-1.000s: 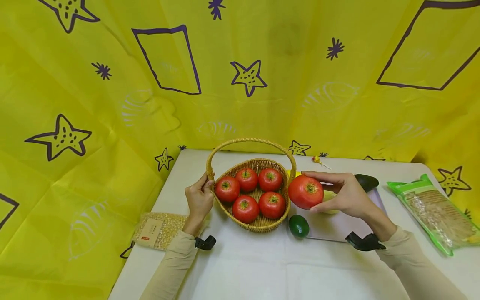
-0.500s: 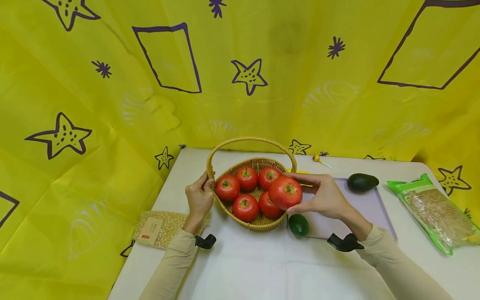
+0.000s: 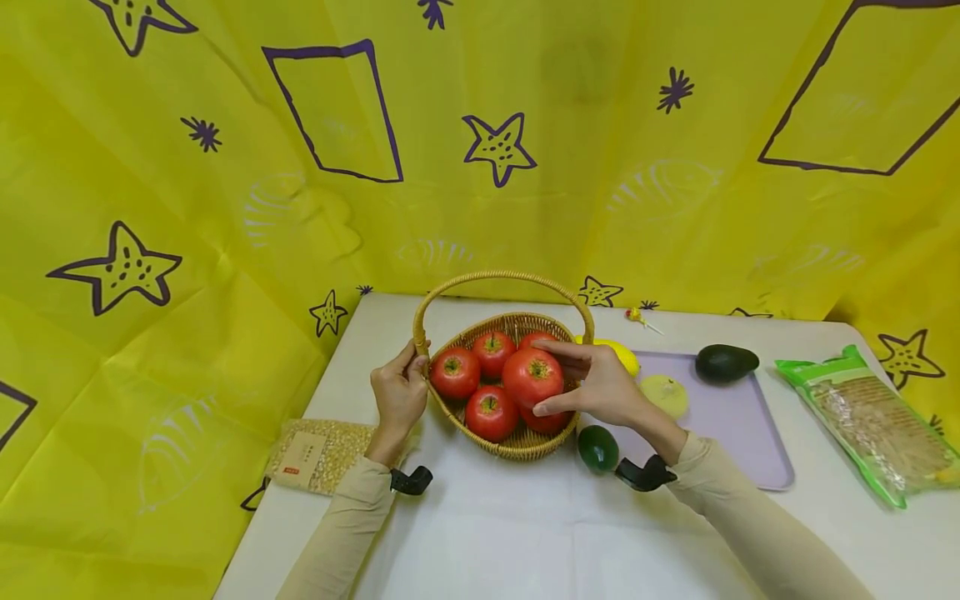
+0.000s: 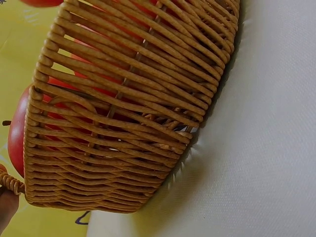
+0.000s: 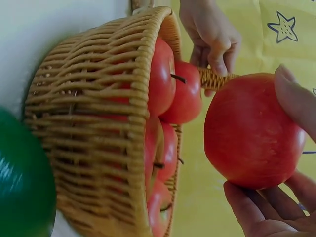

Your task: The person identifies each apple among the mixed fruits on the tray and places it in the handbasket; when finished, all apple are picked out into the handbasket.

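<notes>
My left hand [image 3: 399, 392] holds the base of the handle on the left side of a wicker basket [image 3: 517, 452]. Several red apples, one of them the stemmed apple [image 3: 491, 414], lie inside the basket. Between thumb and fingers, my right hand [image 3: 603, 387] grips another red apple [image 3: 533, 377] above the basket's right part. Seen from the right wrist, this held apple [image 5: 254, 131] is clear of the wicker. From the left wrist, the woven wall [image 4: 113, 118] fills much of the view, with only a bit of the left hand at the edge.
A glossy green oval fruit [image 3: 597, 449] lies right of the basket. Behind it, a lilac tray [image 3: 723, 442] bears an avocado [image 3: 726, 364] and a pale yellow round fruit [image 3: 663, 395]. A grain bag [image 3: 318, 457], green-edged packet [image 3: 873, 425] and lollipop [image 3: 642, 319] lie around the table.
My right hand has carried the apple leftward, from beside the basket's right rim to above the apples inside. More of the tray shows now. The left hand and basket have stayed put.
</notes>
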Demonstrator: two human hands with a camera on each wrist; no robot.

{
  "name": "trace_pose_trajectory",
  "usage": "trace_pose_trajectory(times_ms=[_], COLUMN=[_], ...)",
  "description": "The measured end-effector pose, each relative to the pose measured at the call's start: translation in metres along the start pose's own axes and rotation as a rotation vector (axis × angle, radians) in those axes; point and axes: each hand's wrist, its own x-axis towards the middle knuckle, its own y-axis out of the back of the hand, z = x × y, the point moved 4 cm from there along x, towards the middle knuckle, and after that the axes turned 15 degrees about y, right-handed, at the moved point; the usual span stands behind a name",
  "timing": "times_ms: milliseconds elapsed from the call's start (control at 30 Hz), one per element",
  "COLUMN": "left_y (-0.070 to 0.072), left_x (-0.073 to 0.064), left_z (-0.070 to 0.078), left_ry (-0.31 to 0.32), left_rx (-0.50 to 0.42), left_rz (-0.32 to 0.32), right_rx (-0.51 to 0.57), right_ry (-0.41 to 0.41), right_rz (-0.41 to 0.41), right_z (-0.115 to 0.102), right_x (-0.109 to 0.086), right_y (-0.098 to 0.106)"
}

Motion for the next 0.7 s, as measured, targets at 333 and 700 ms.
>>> trace_pose_trajectory(times_ms=[333, 700], left_y=[0.000, 0.000], left_x=[0.000, 0.000], left_z=[0.000, 0.000], left_ry=[0.011, 0.000], left_rx=[0.001, -0.007], left_rz=[-0.001, 0.009], right_rx=[0.010, -0.108], right_ry=[-0.037, -0.051], right_rz=[-0.027, -0.069], right_z=[0.012, 0.024], right_x=[0.023, 0.035], right_y=[-0.016, -0.021])
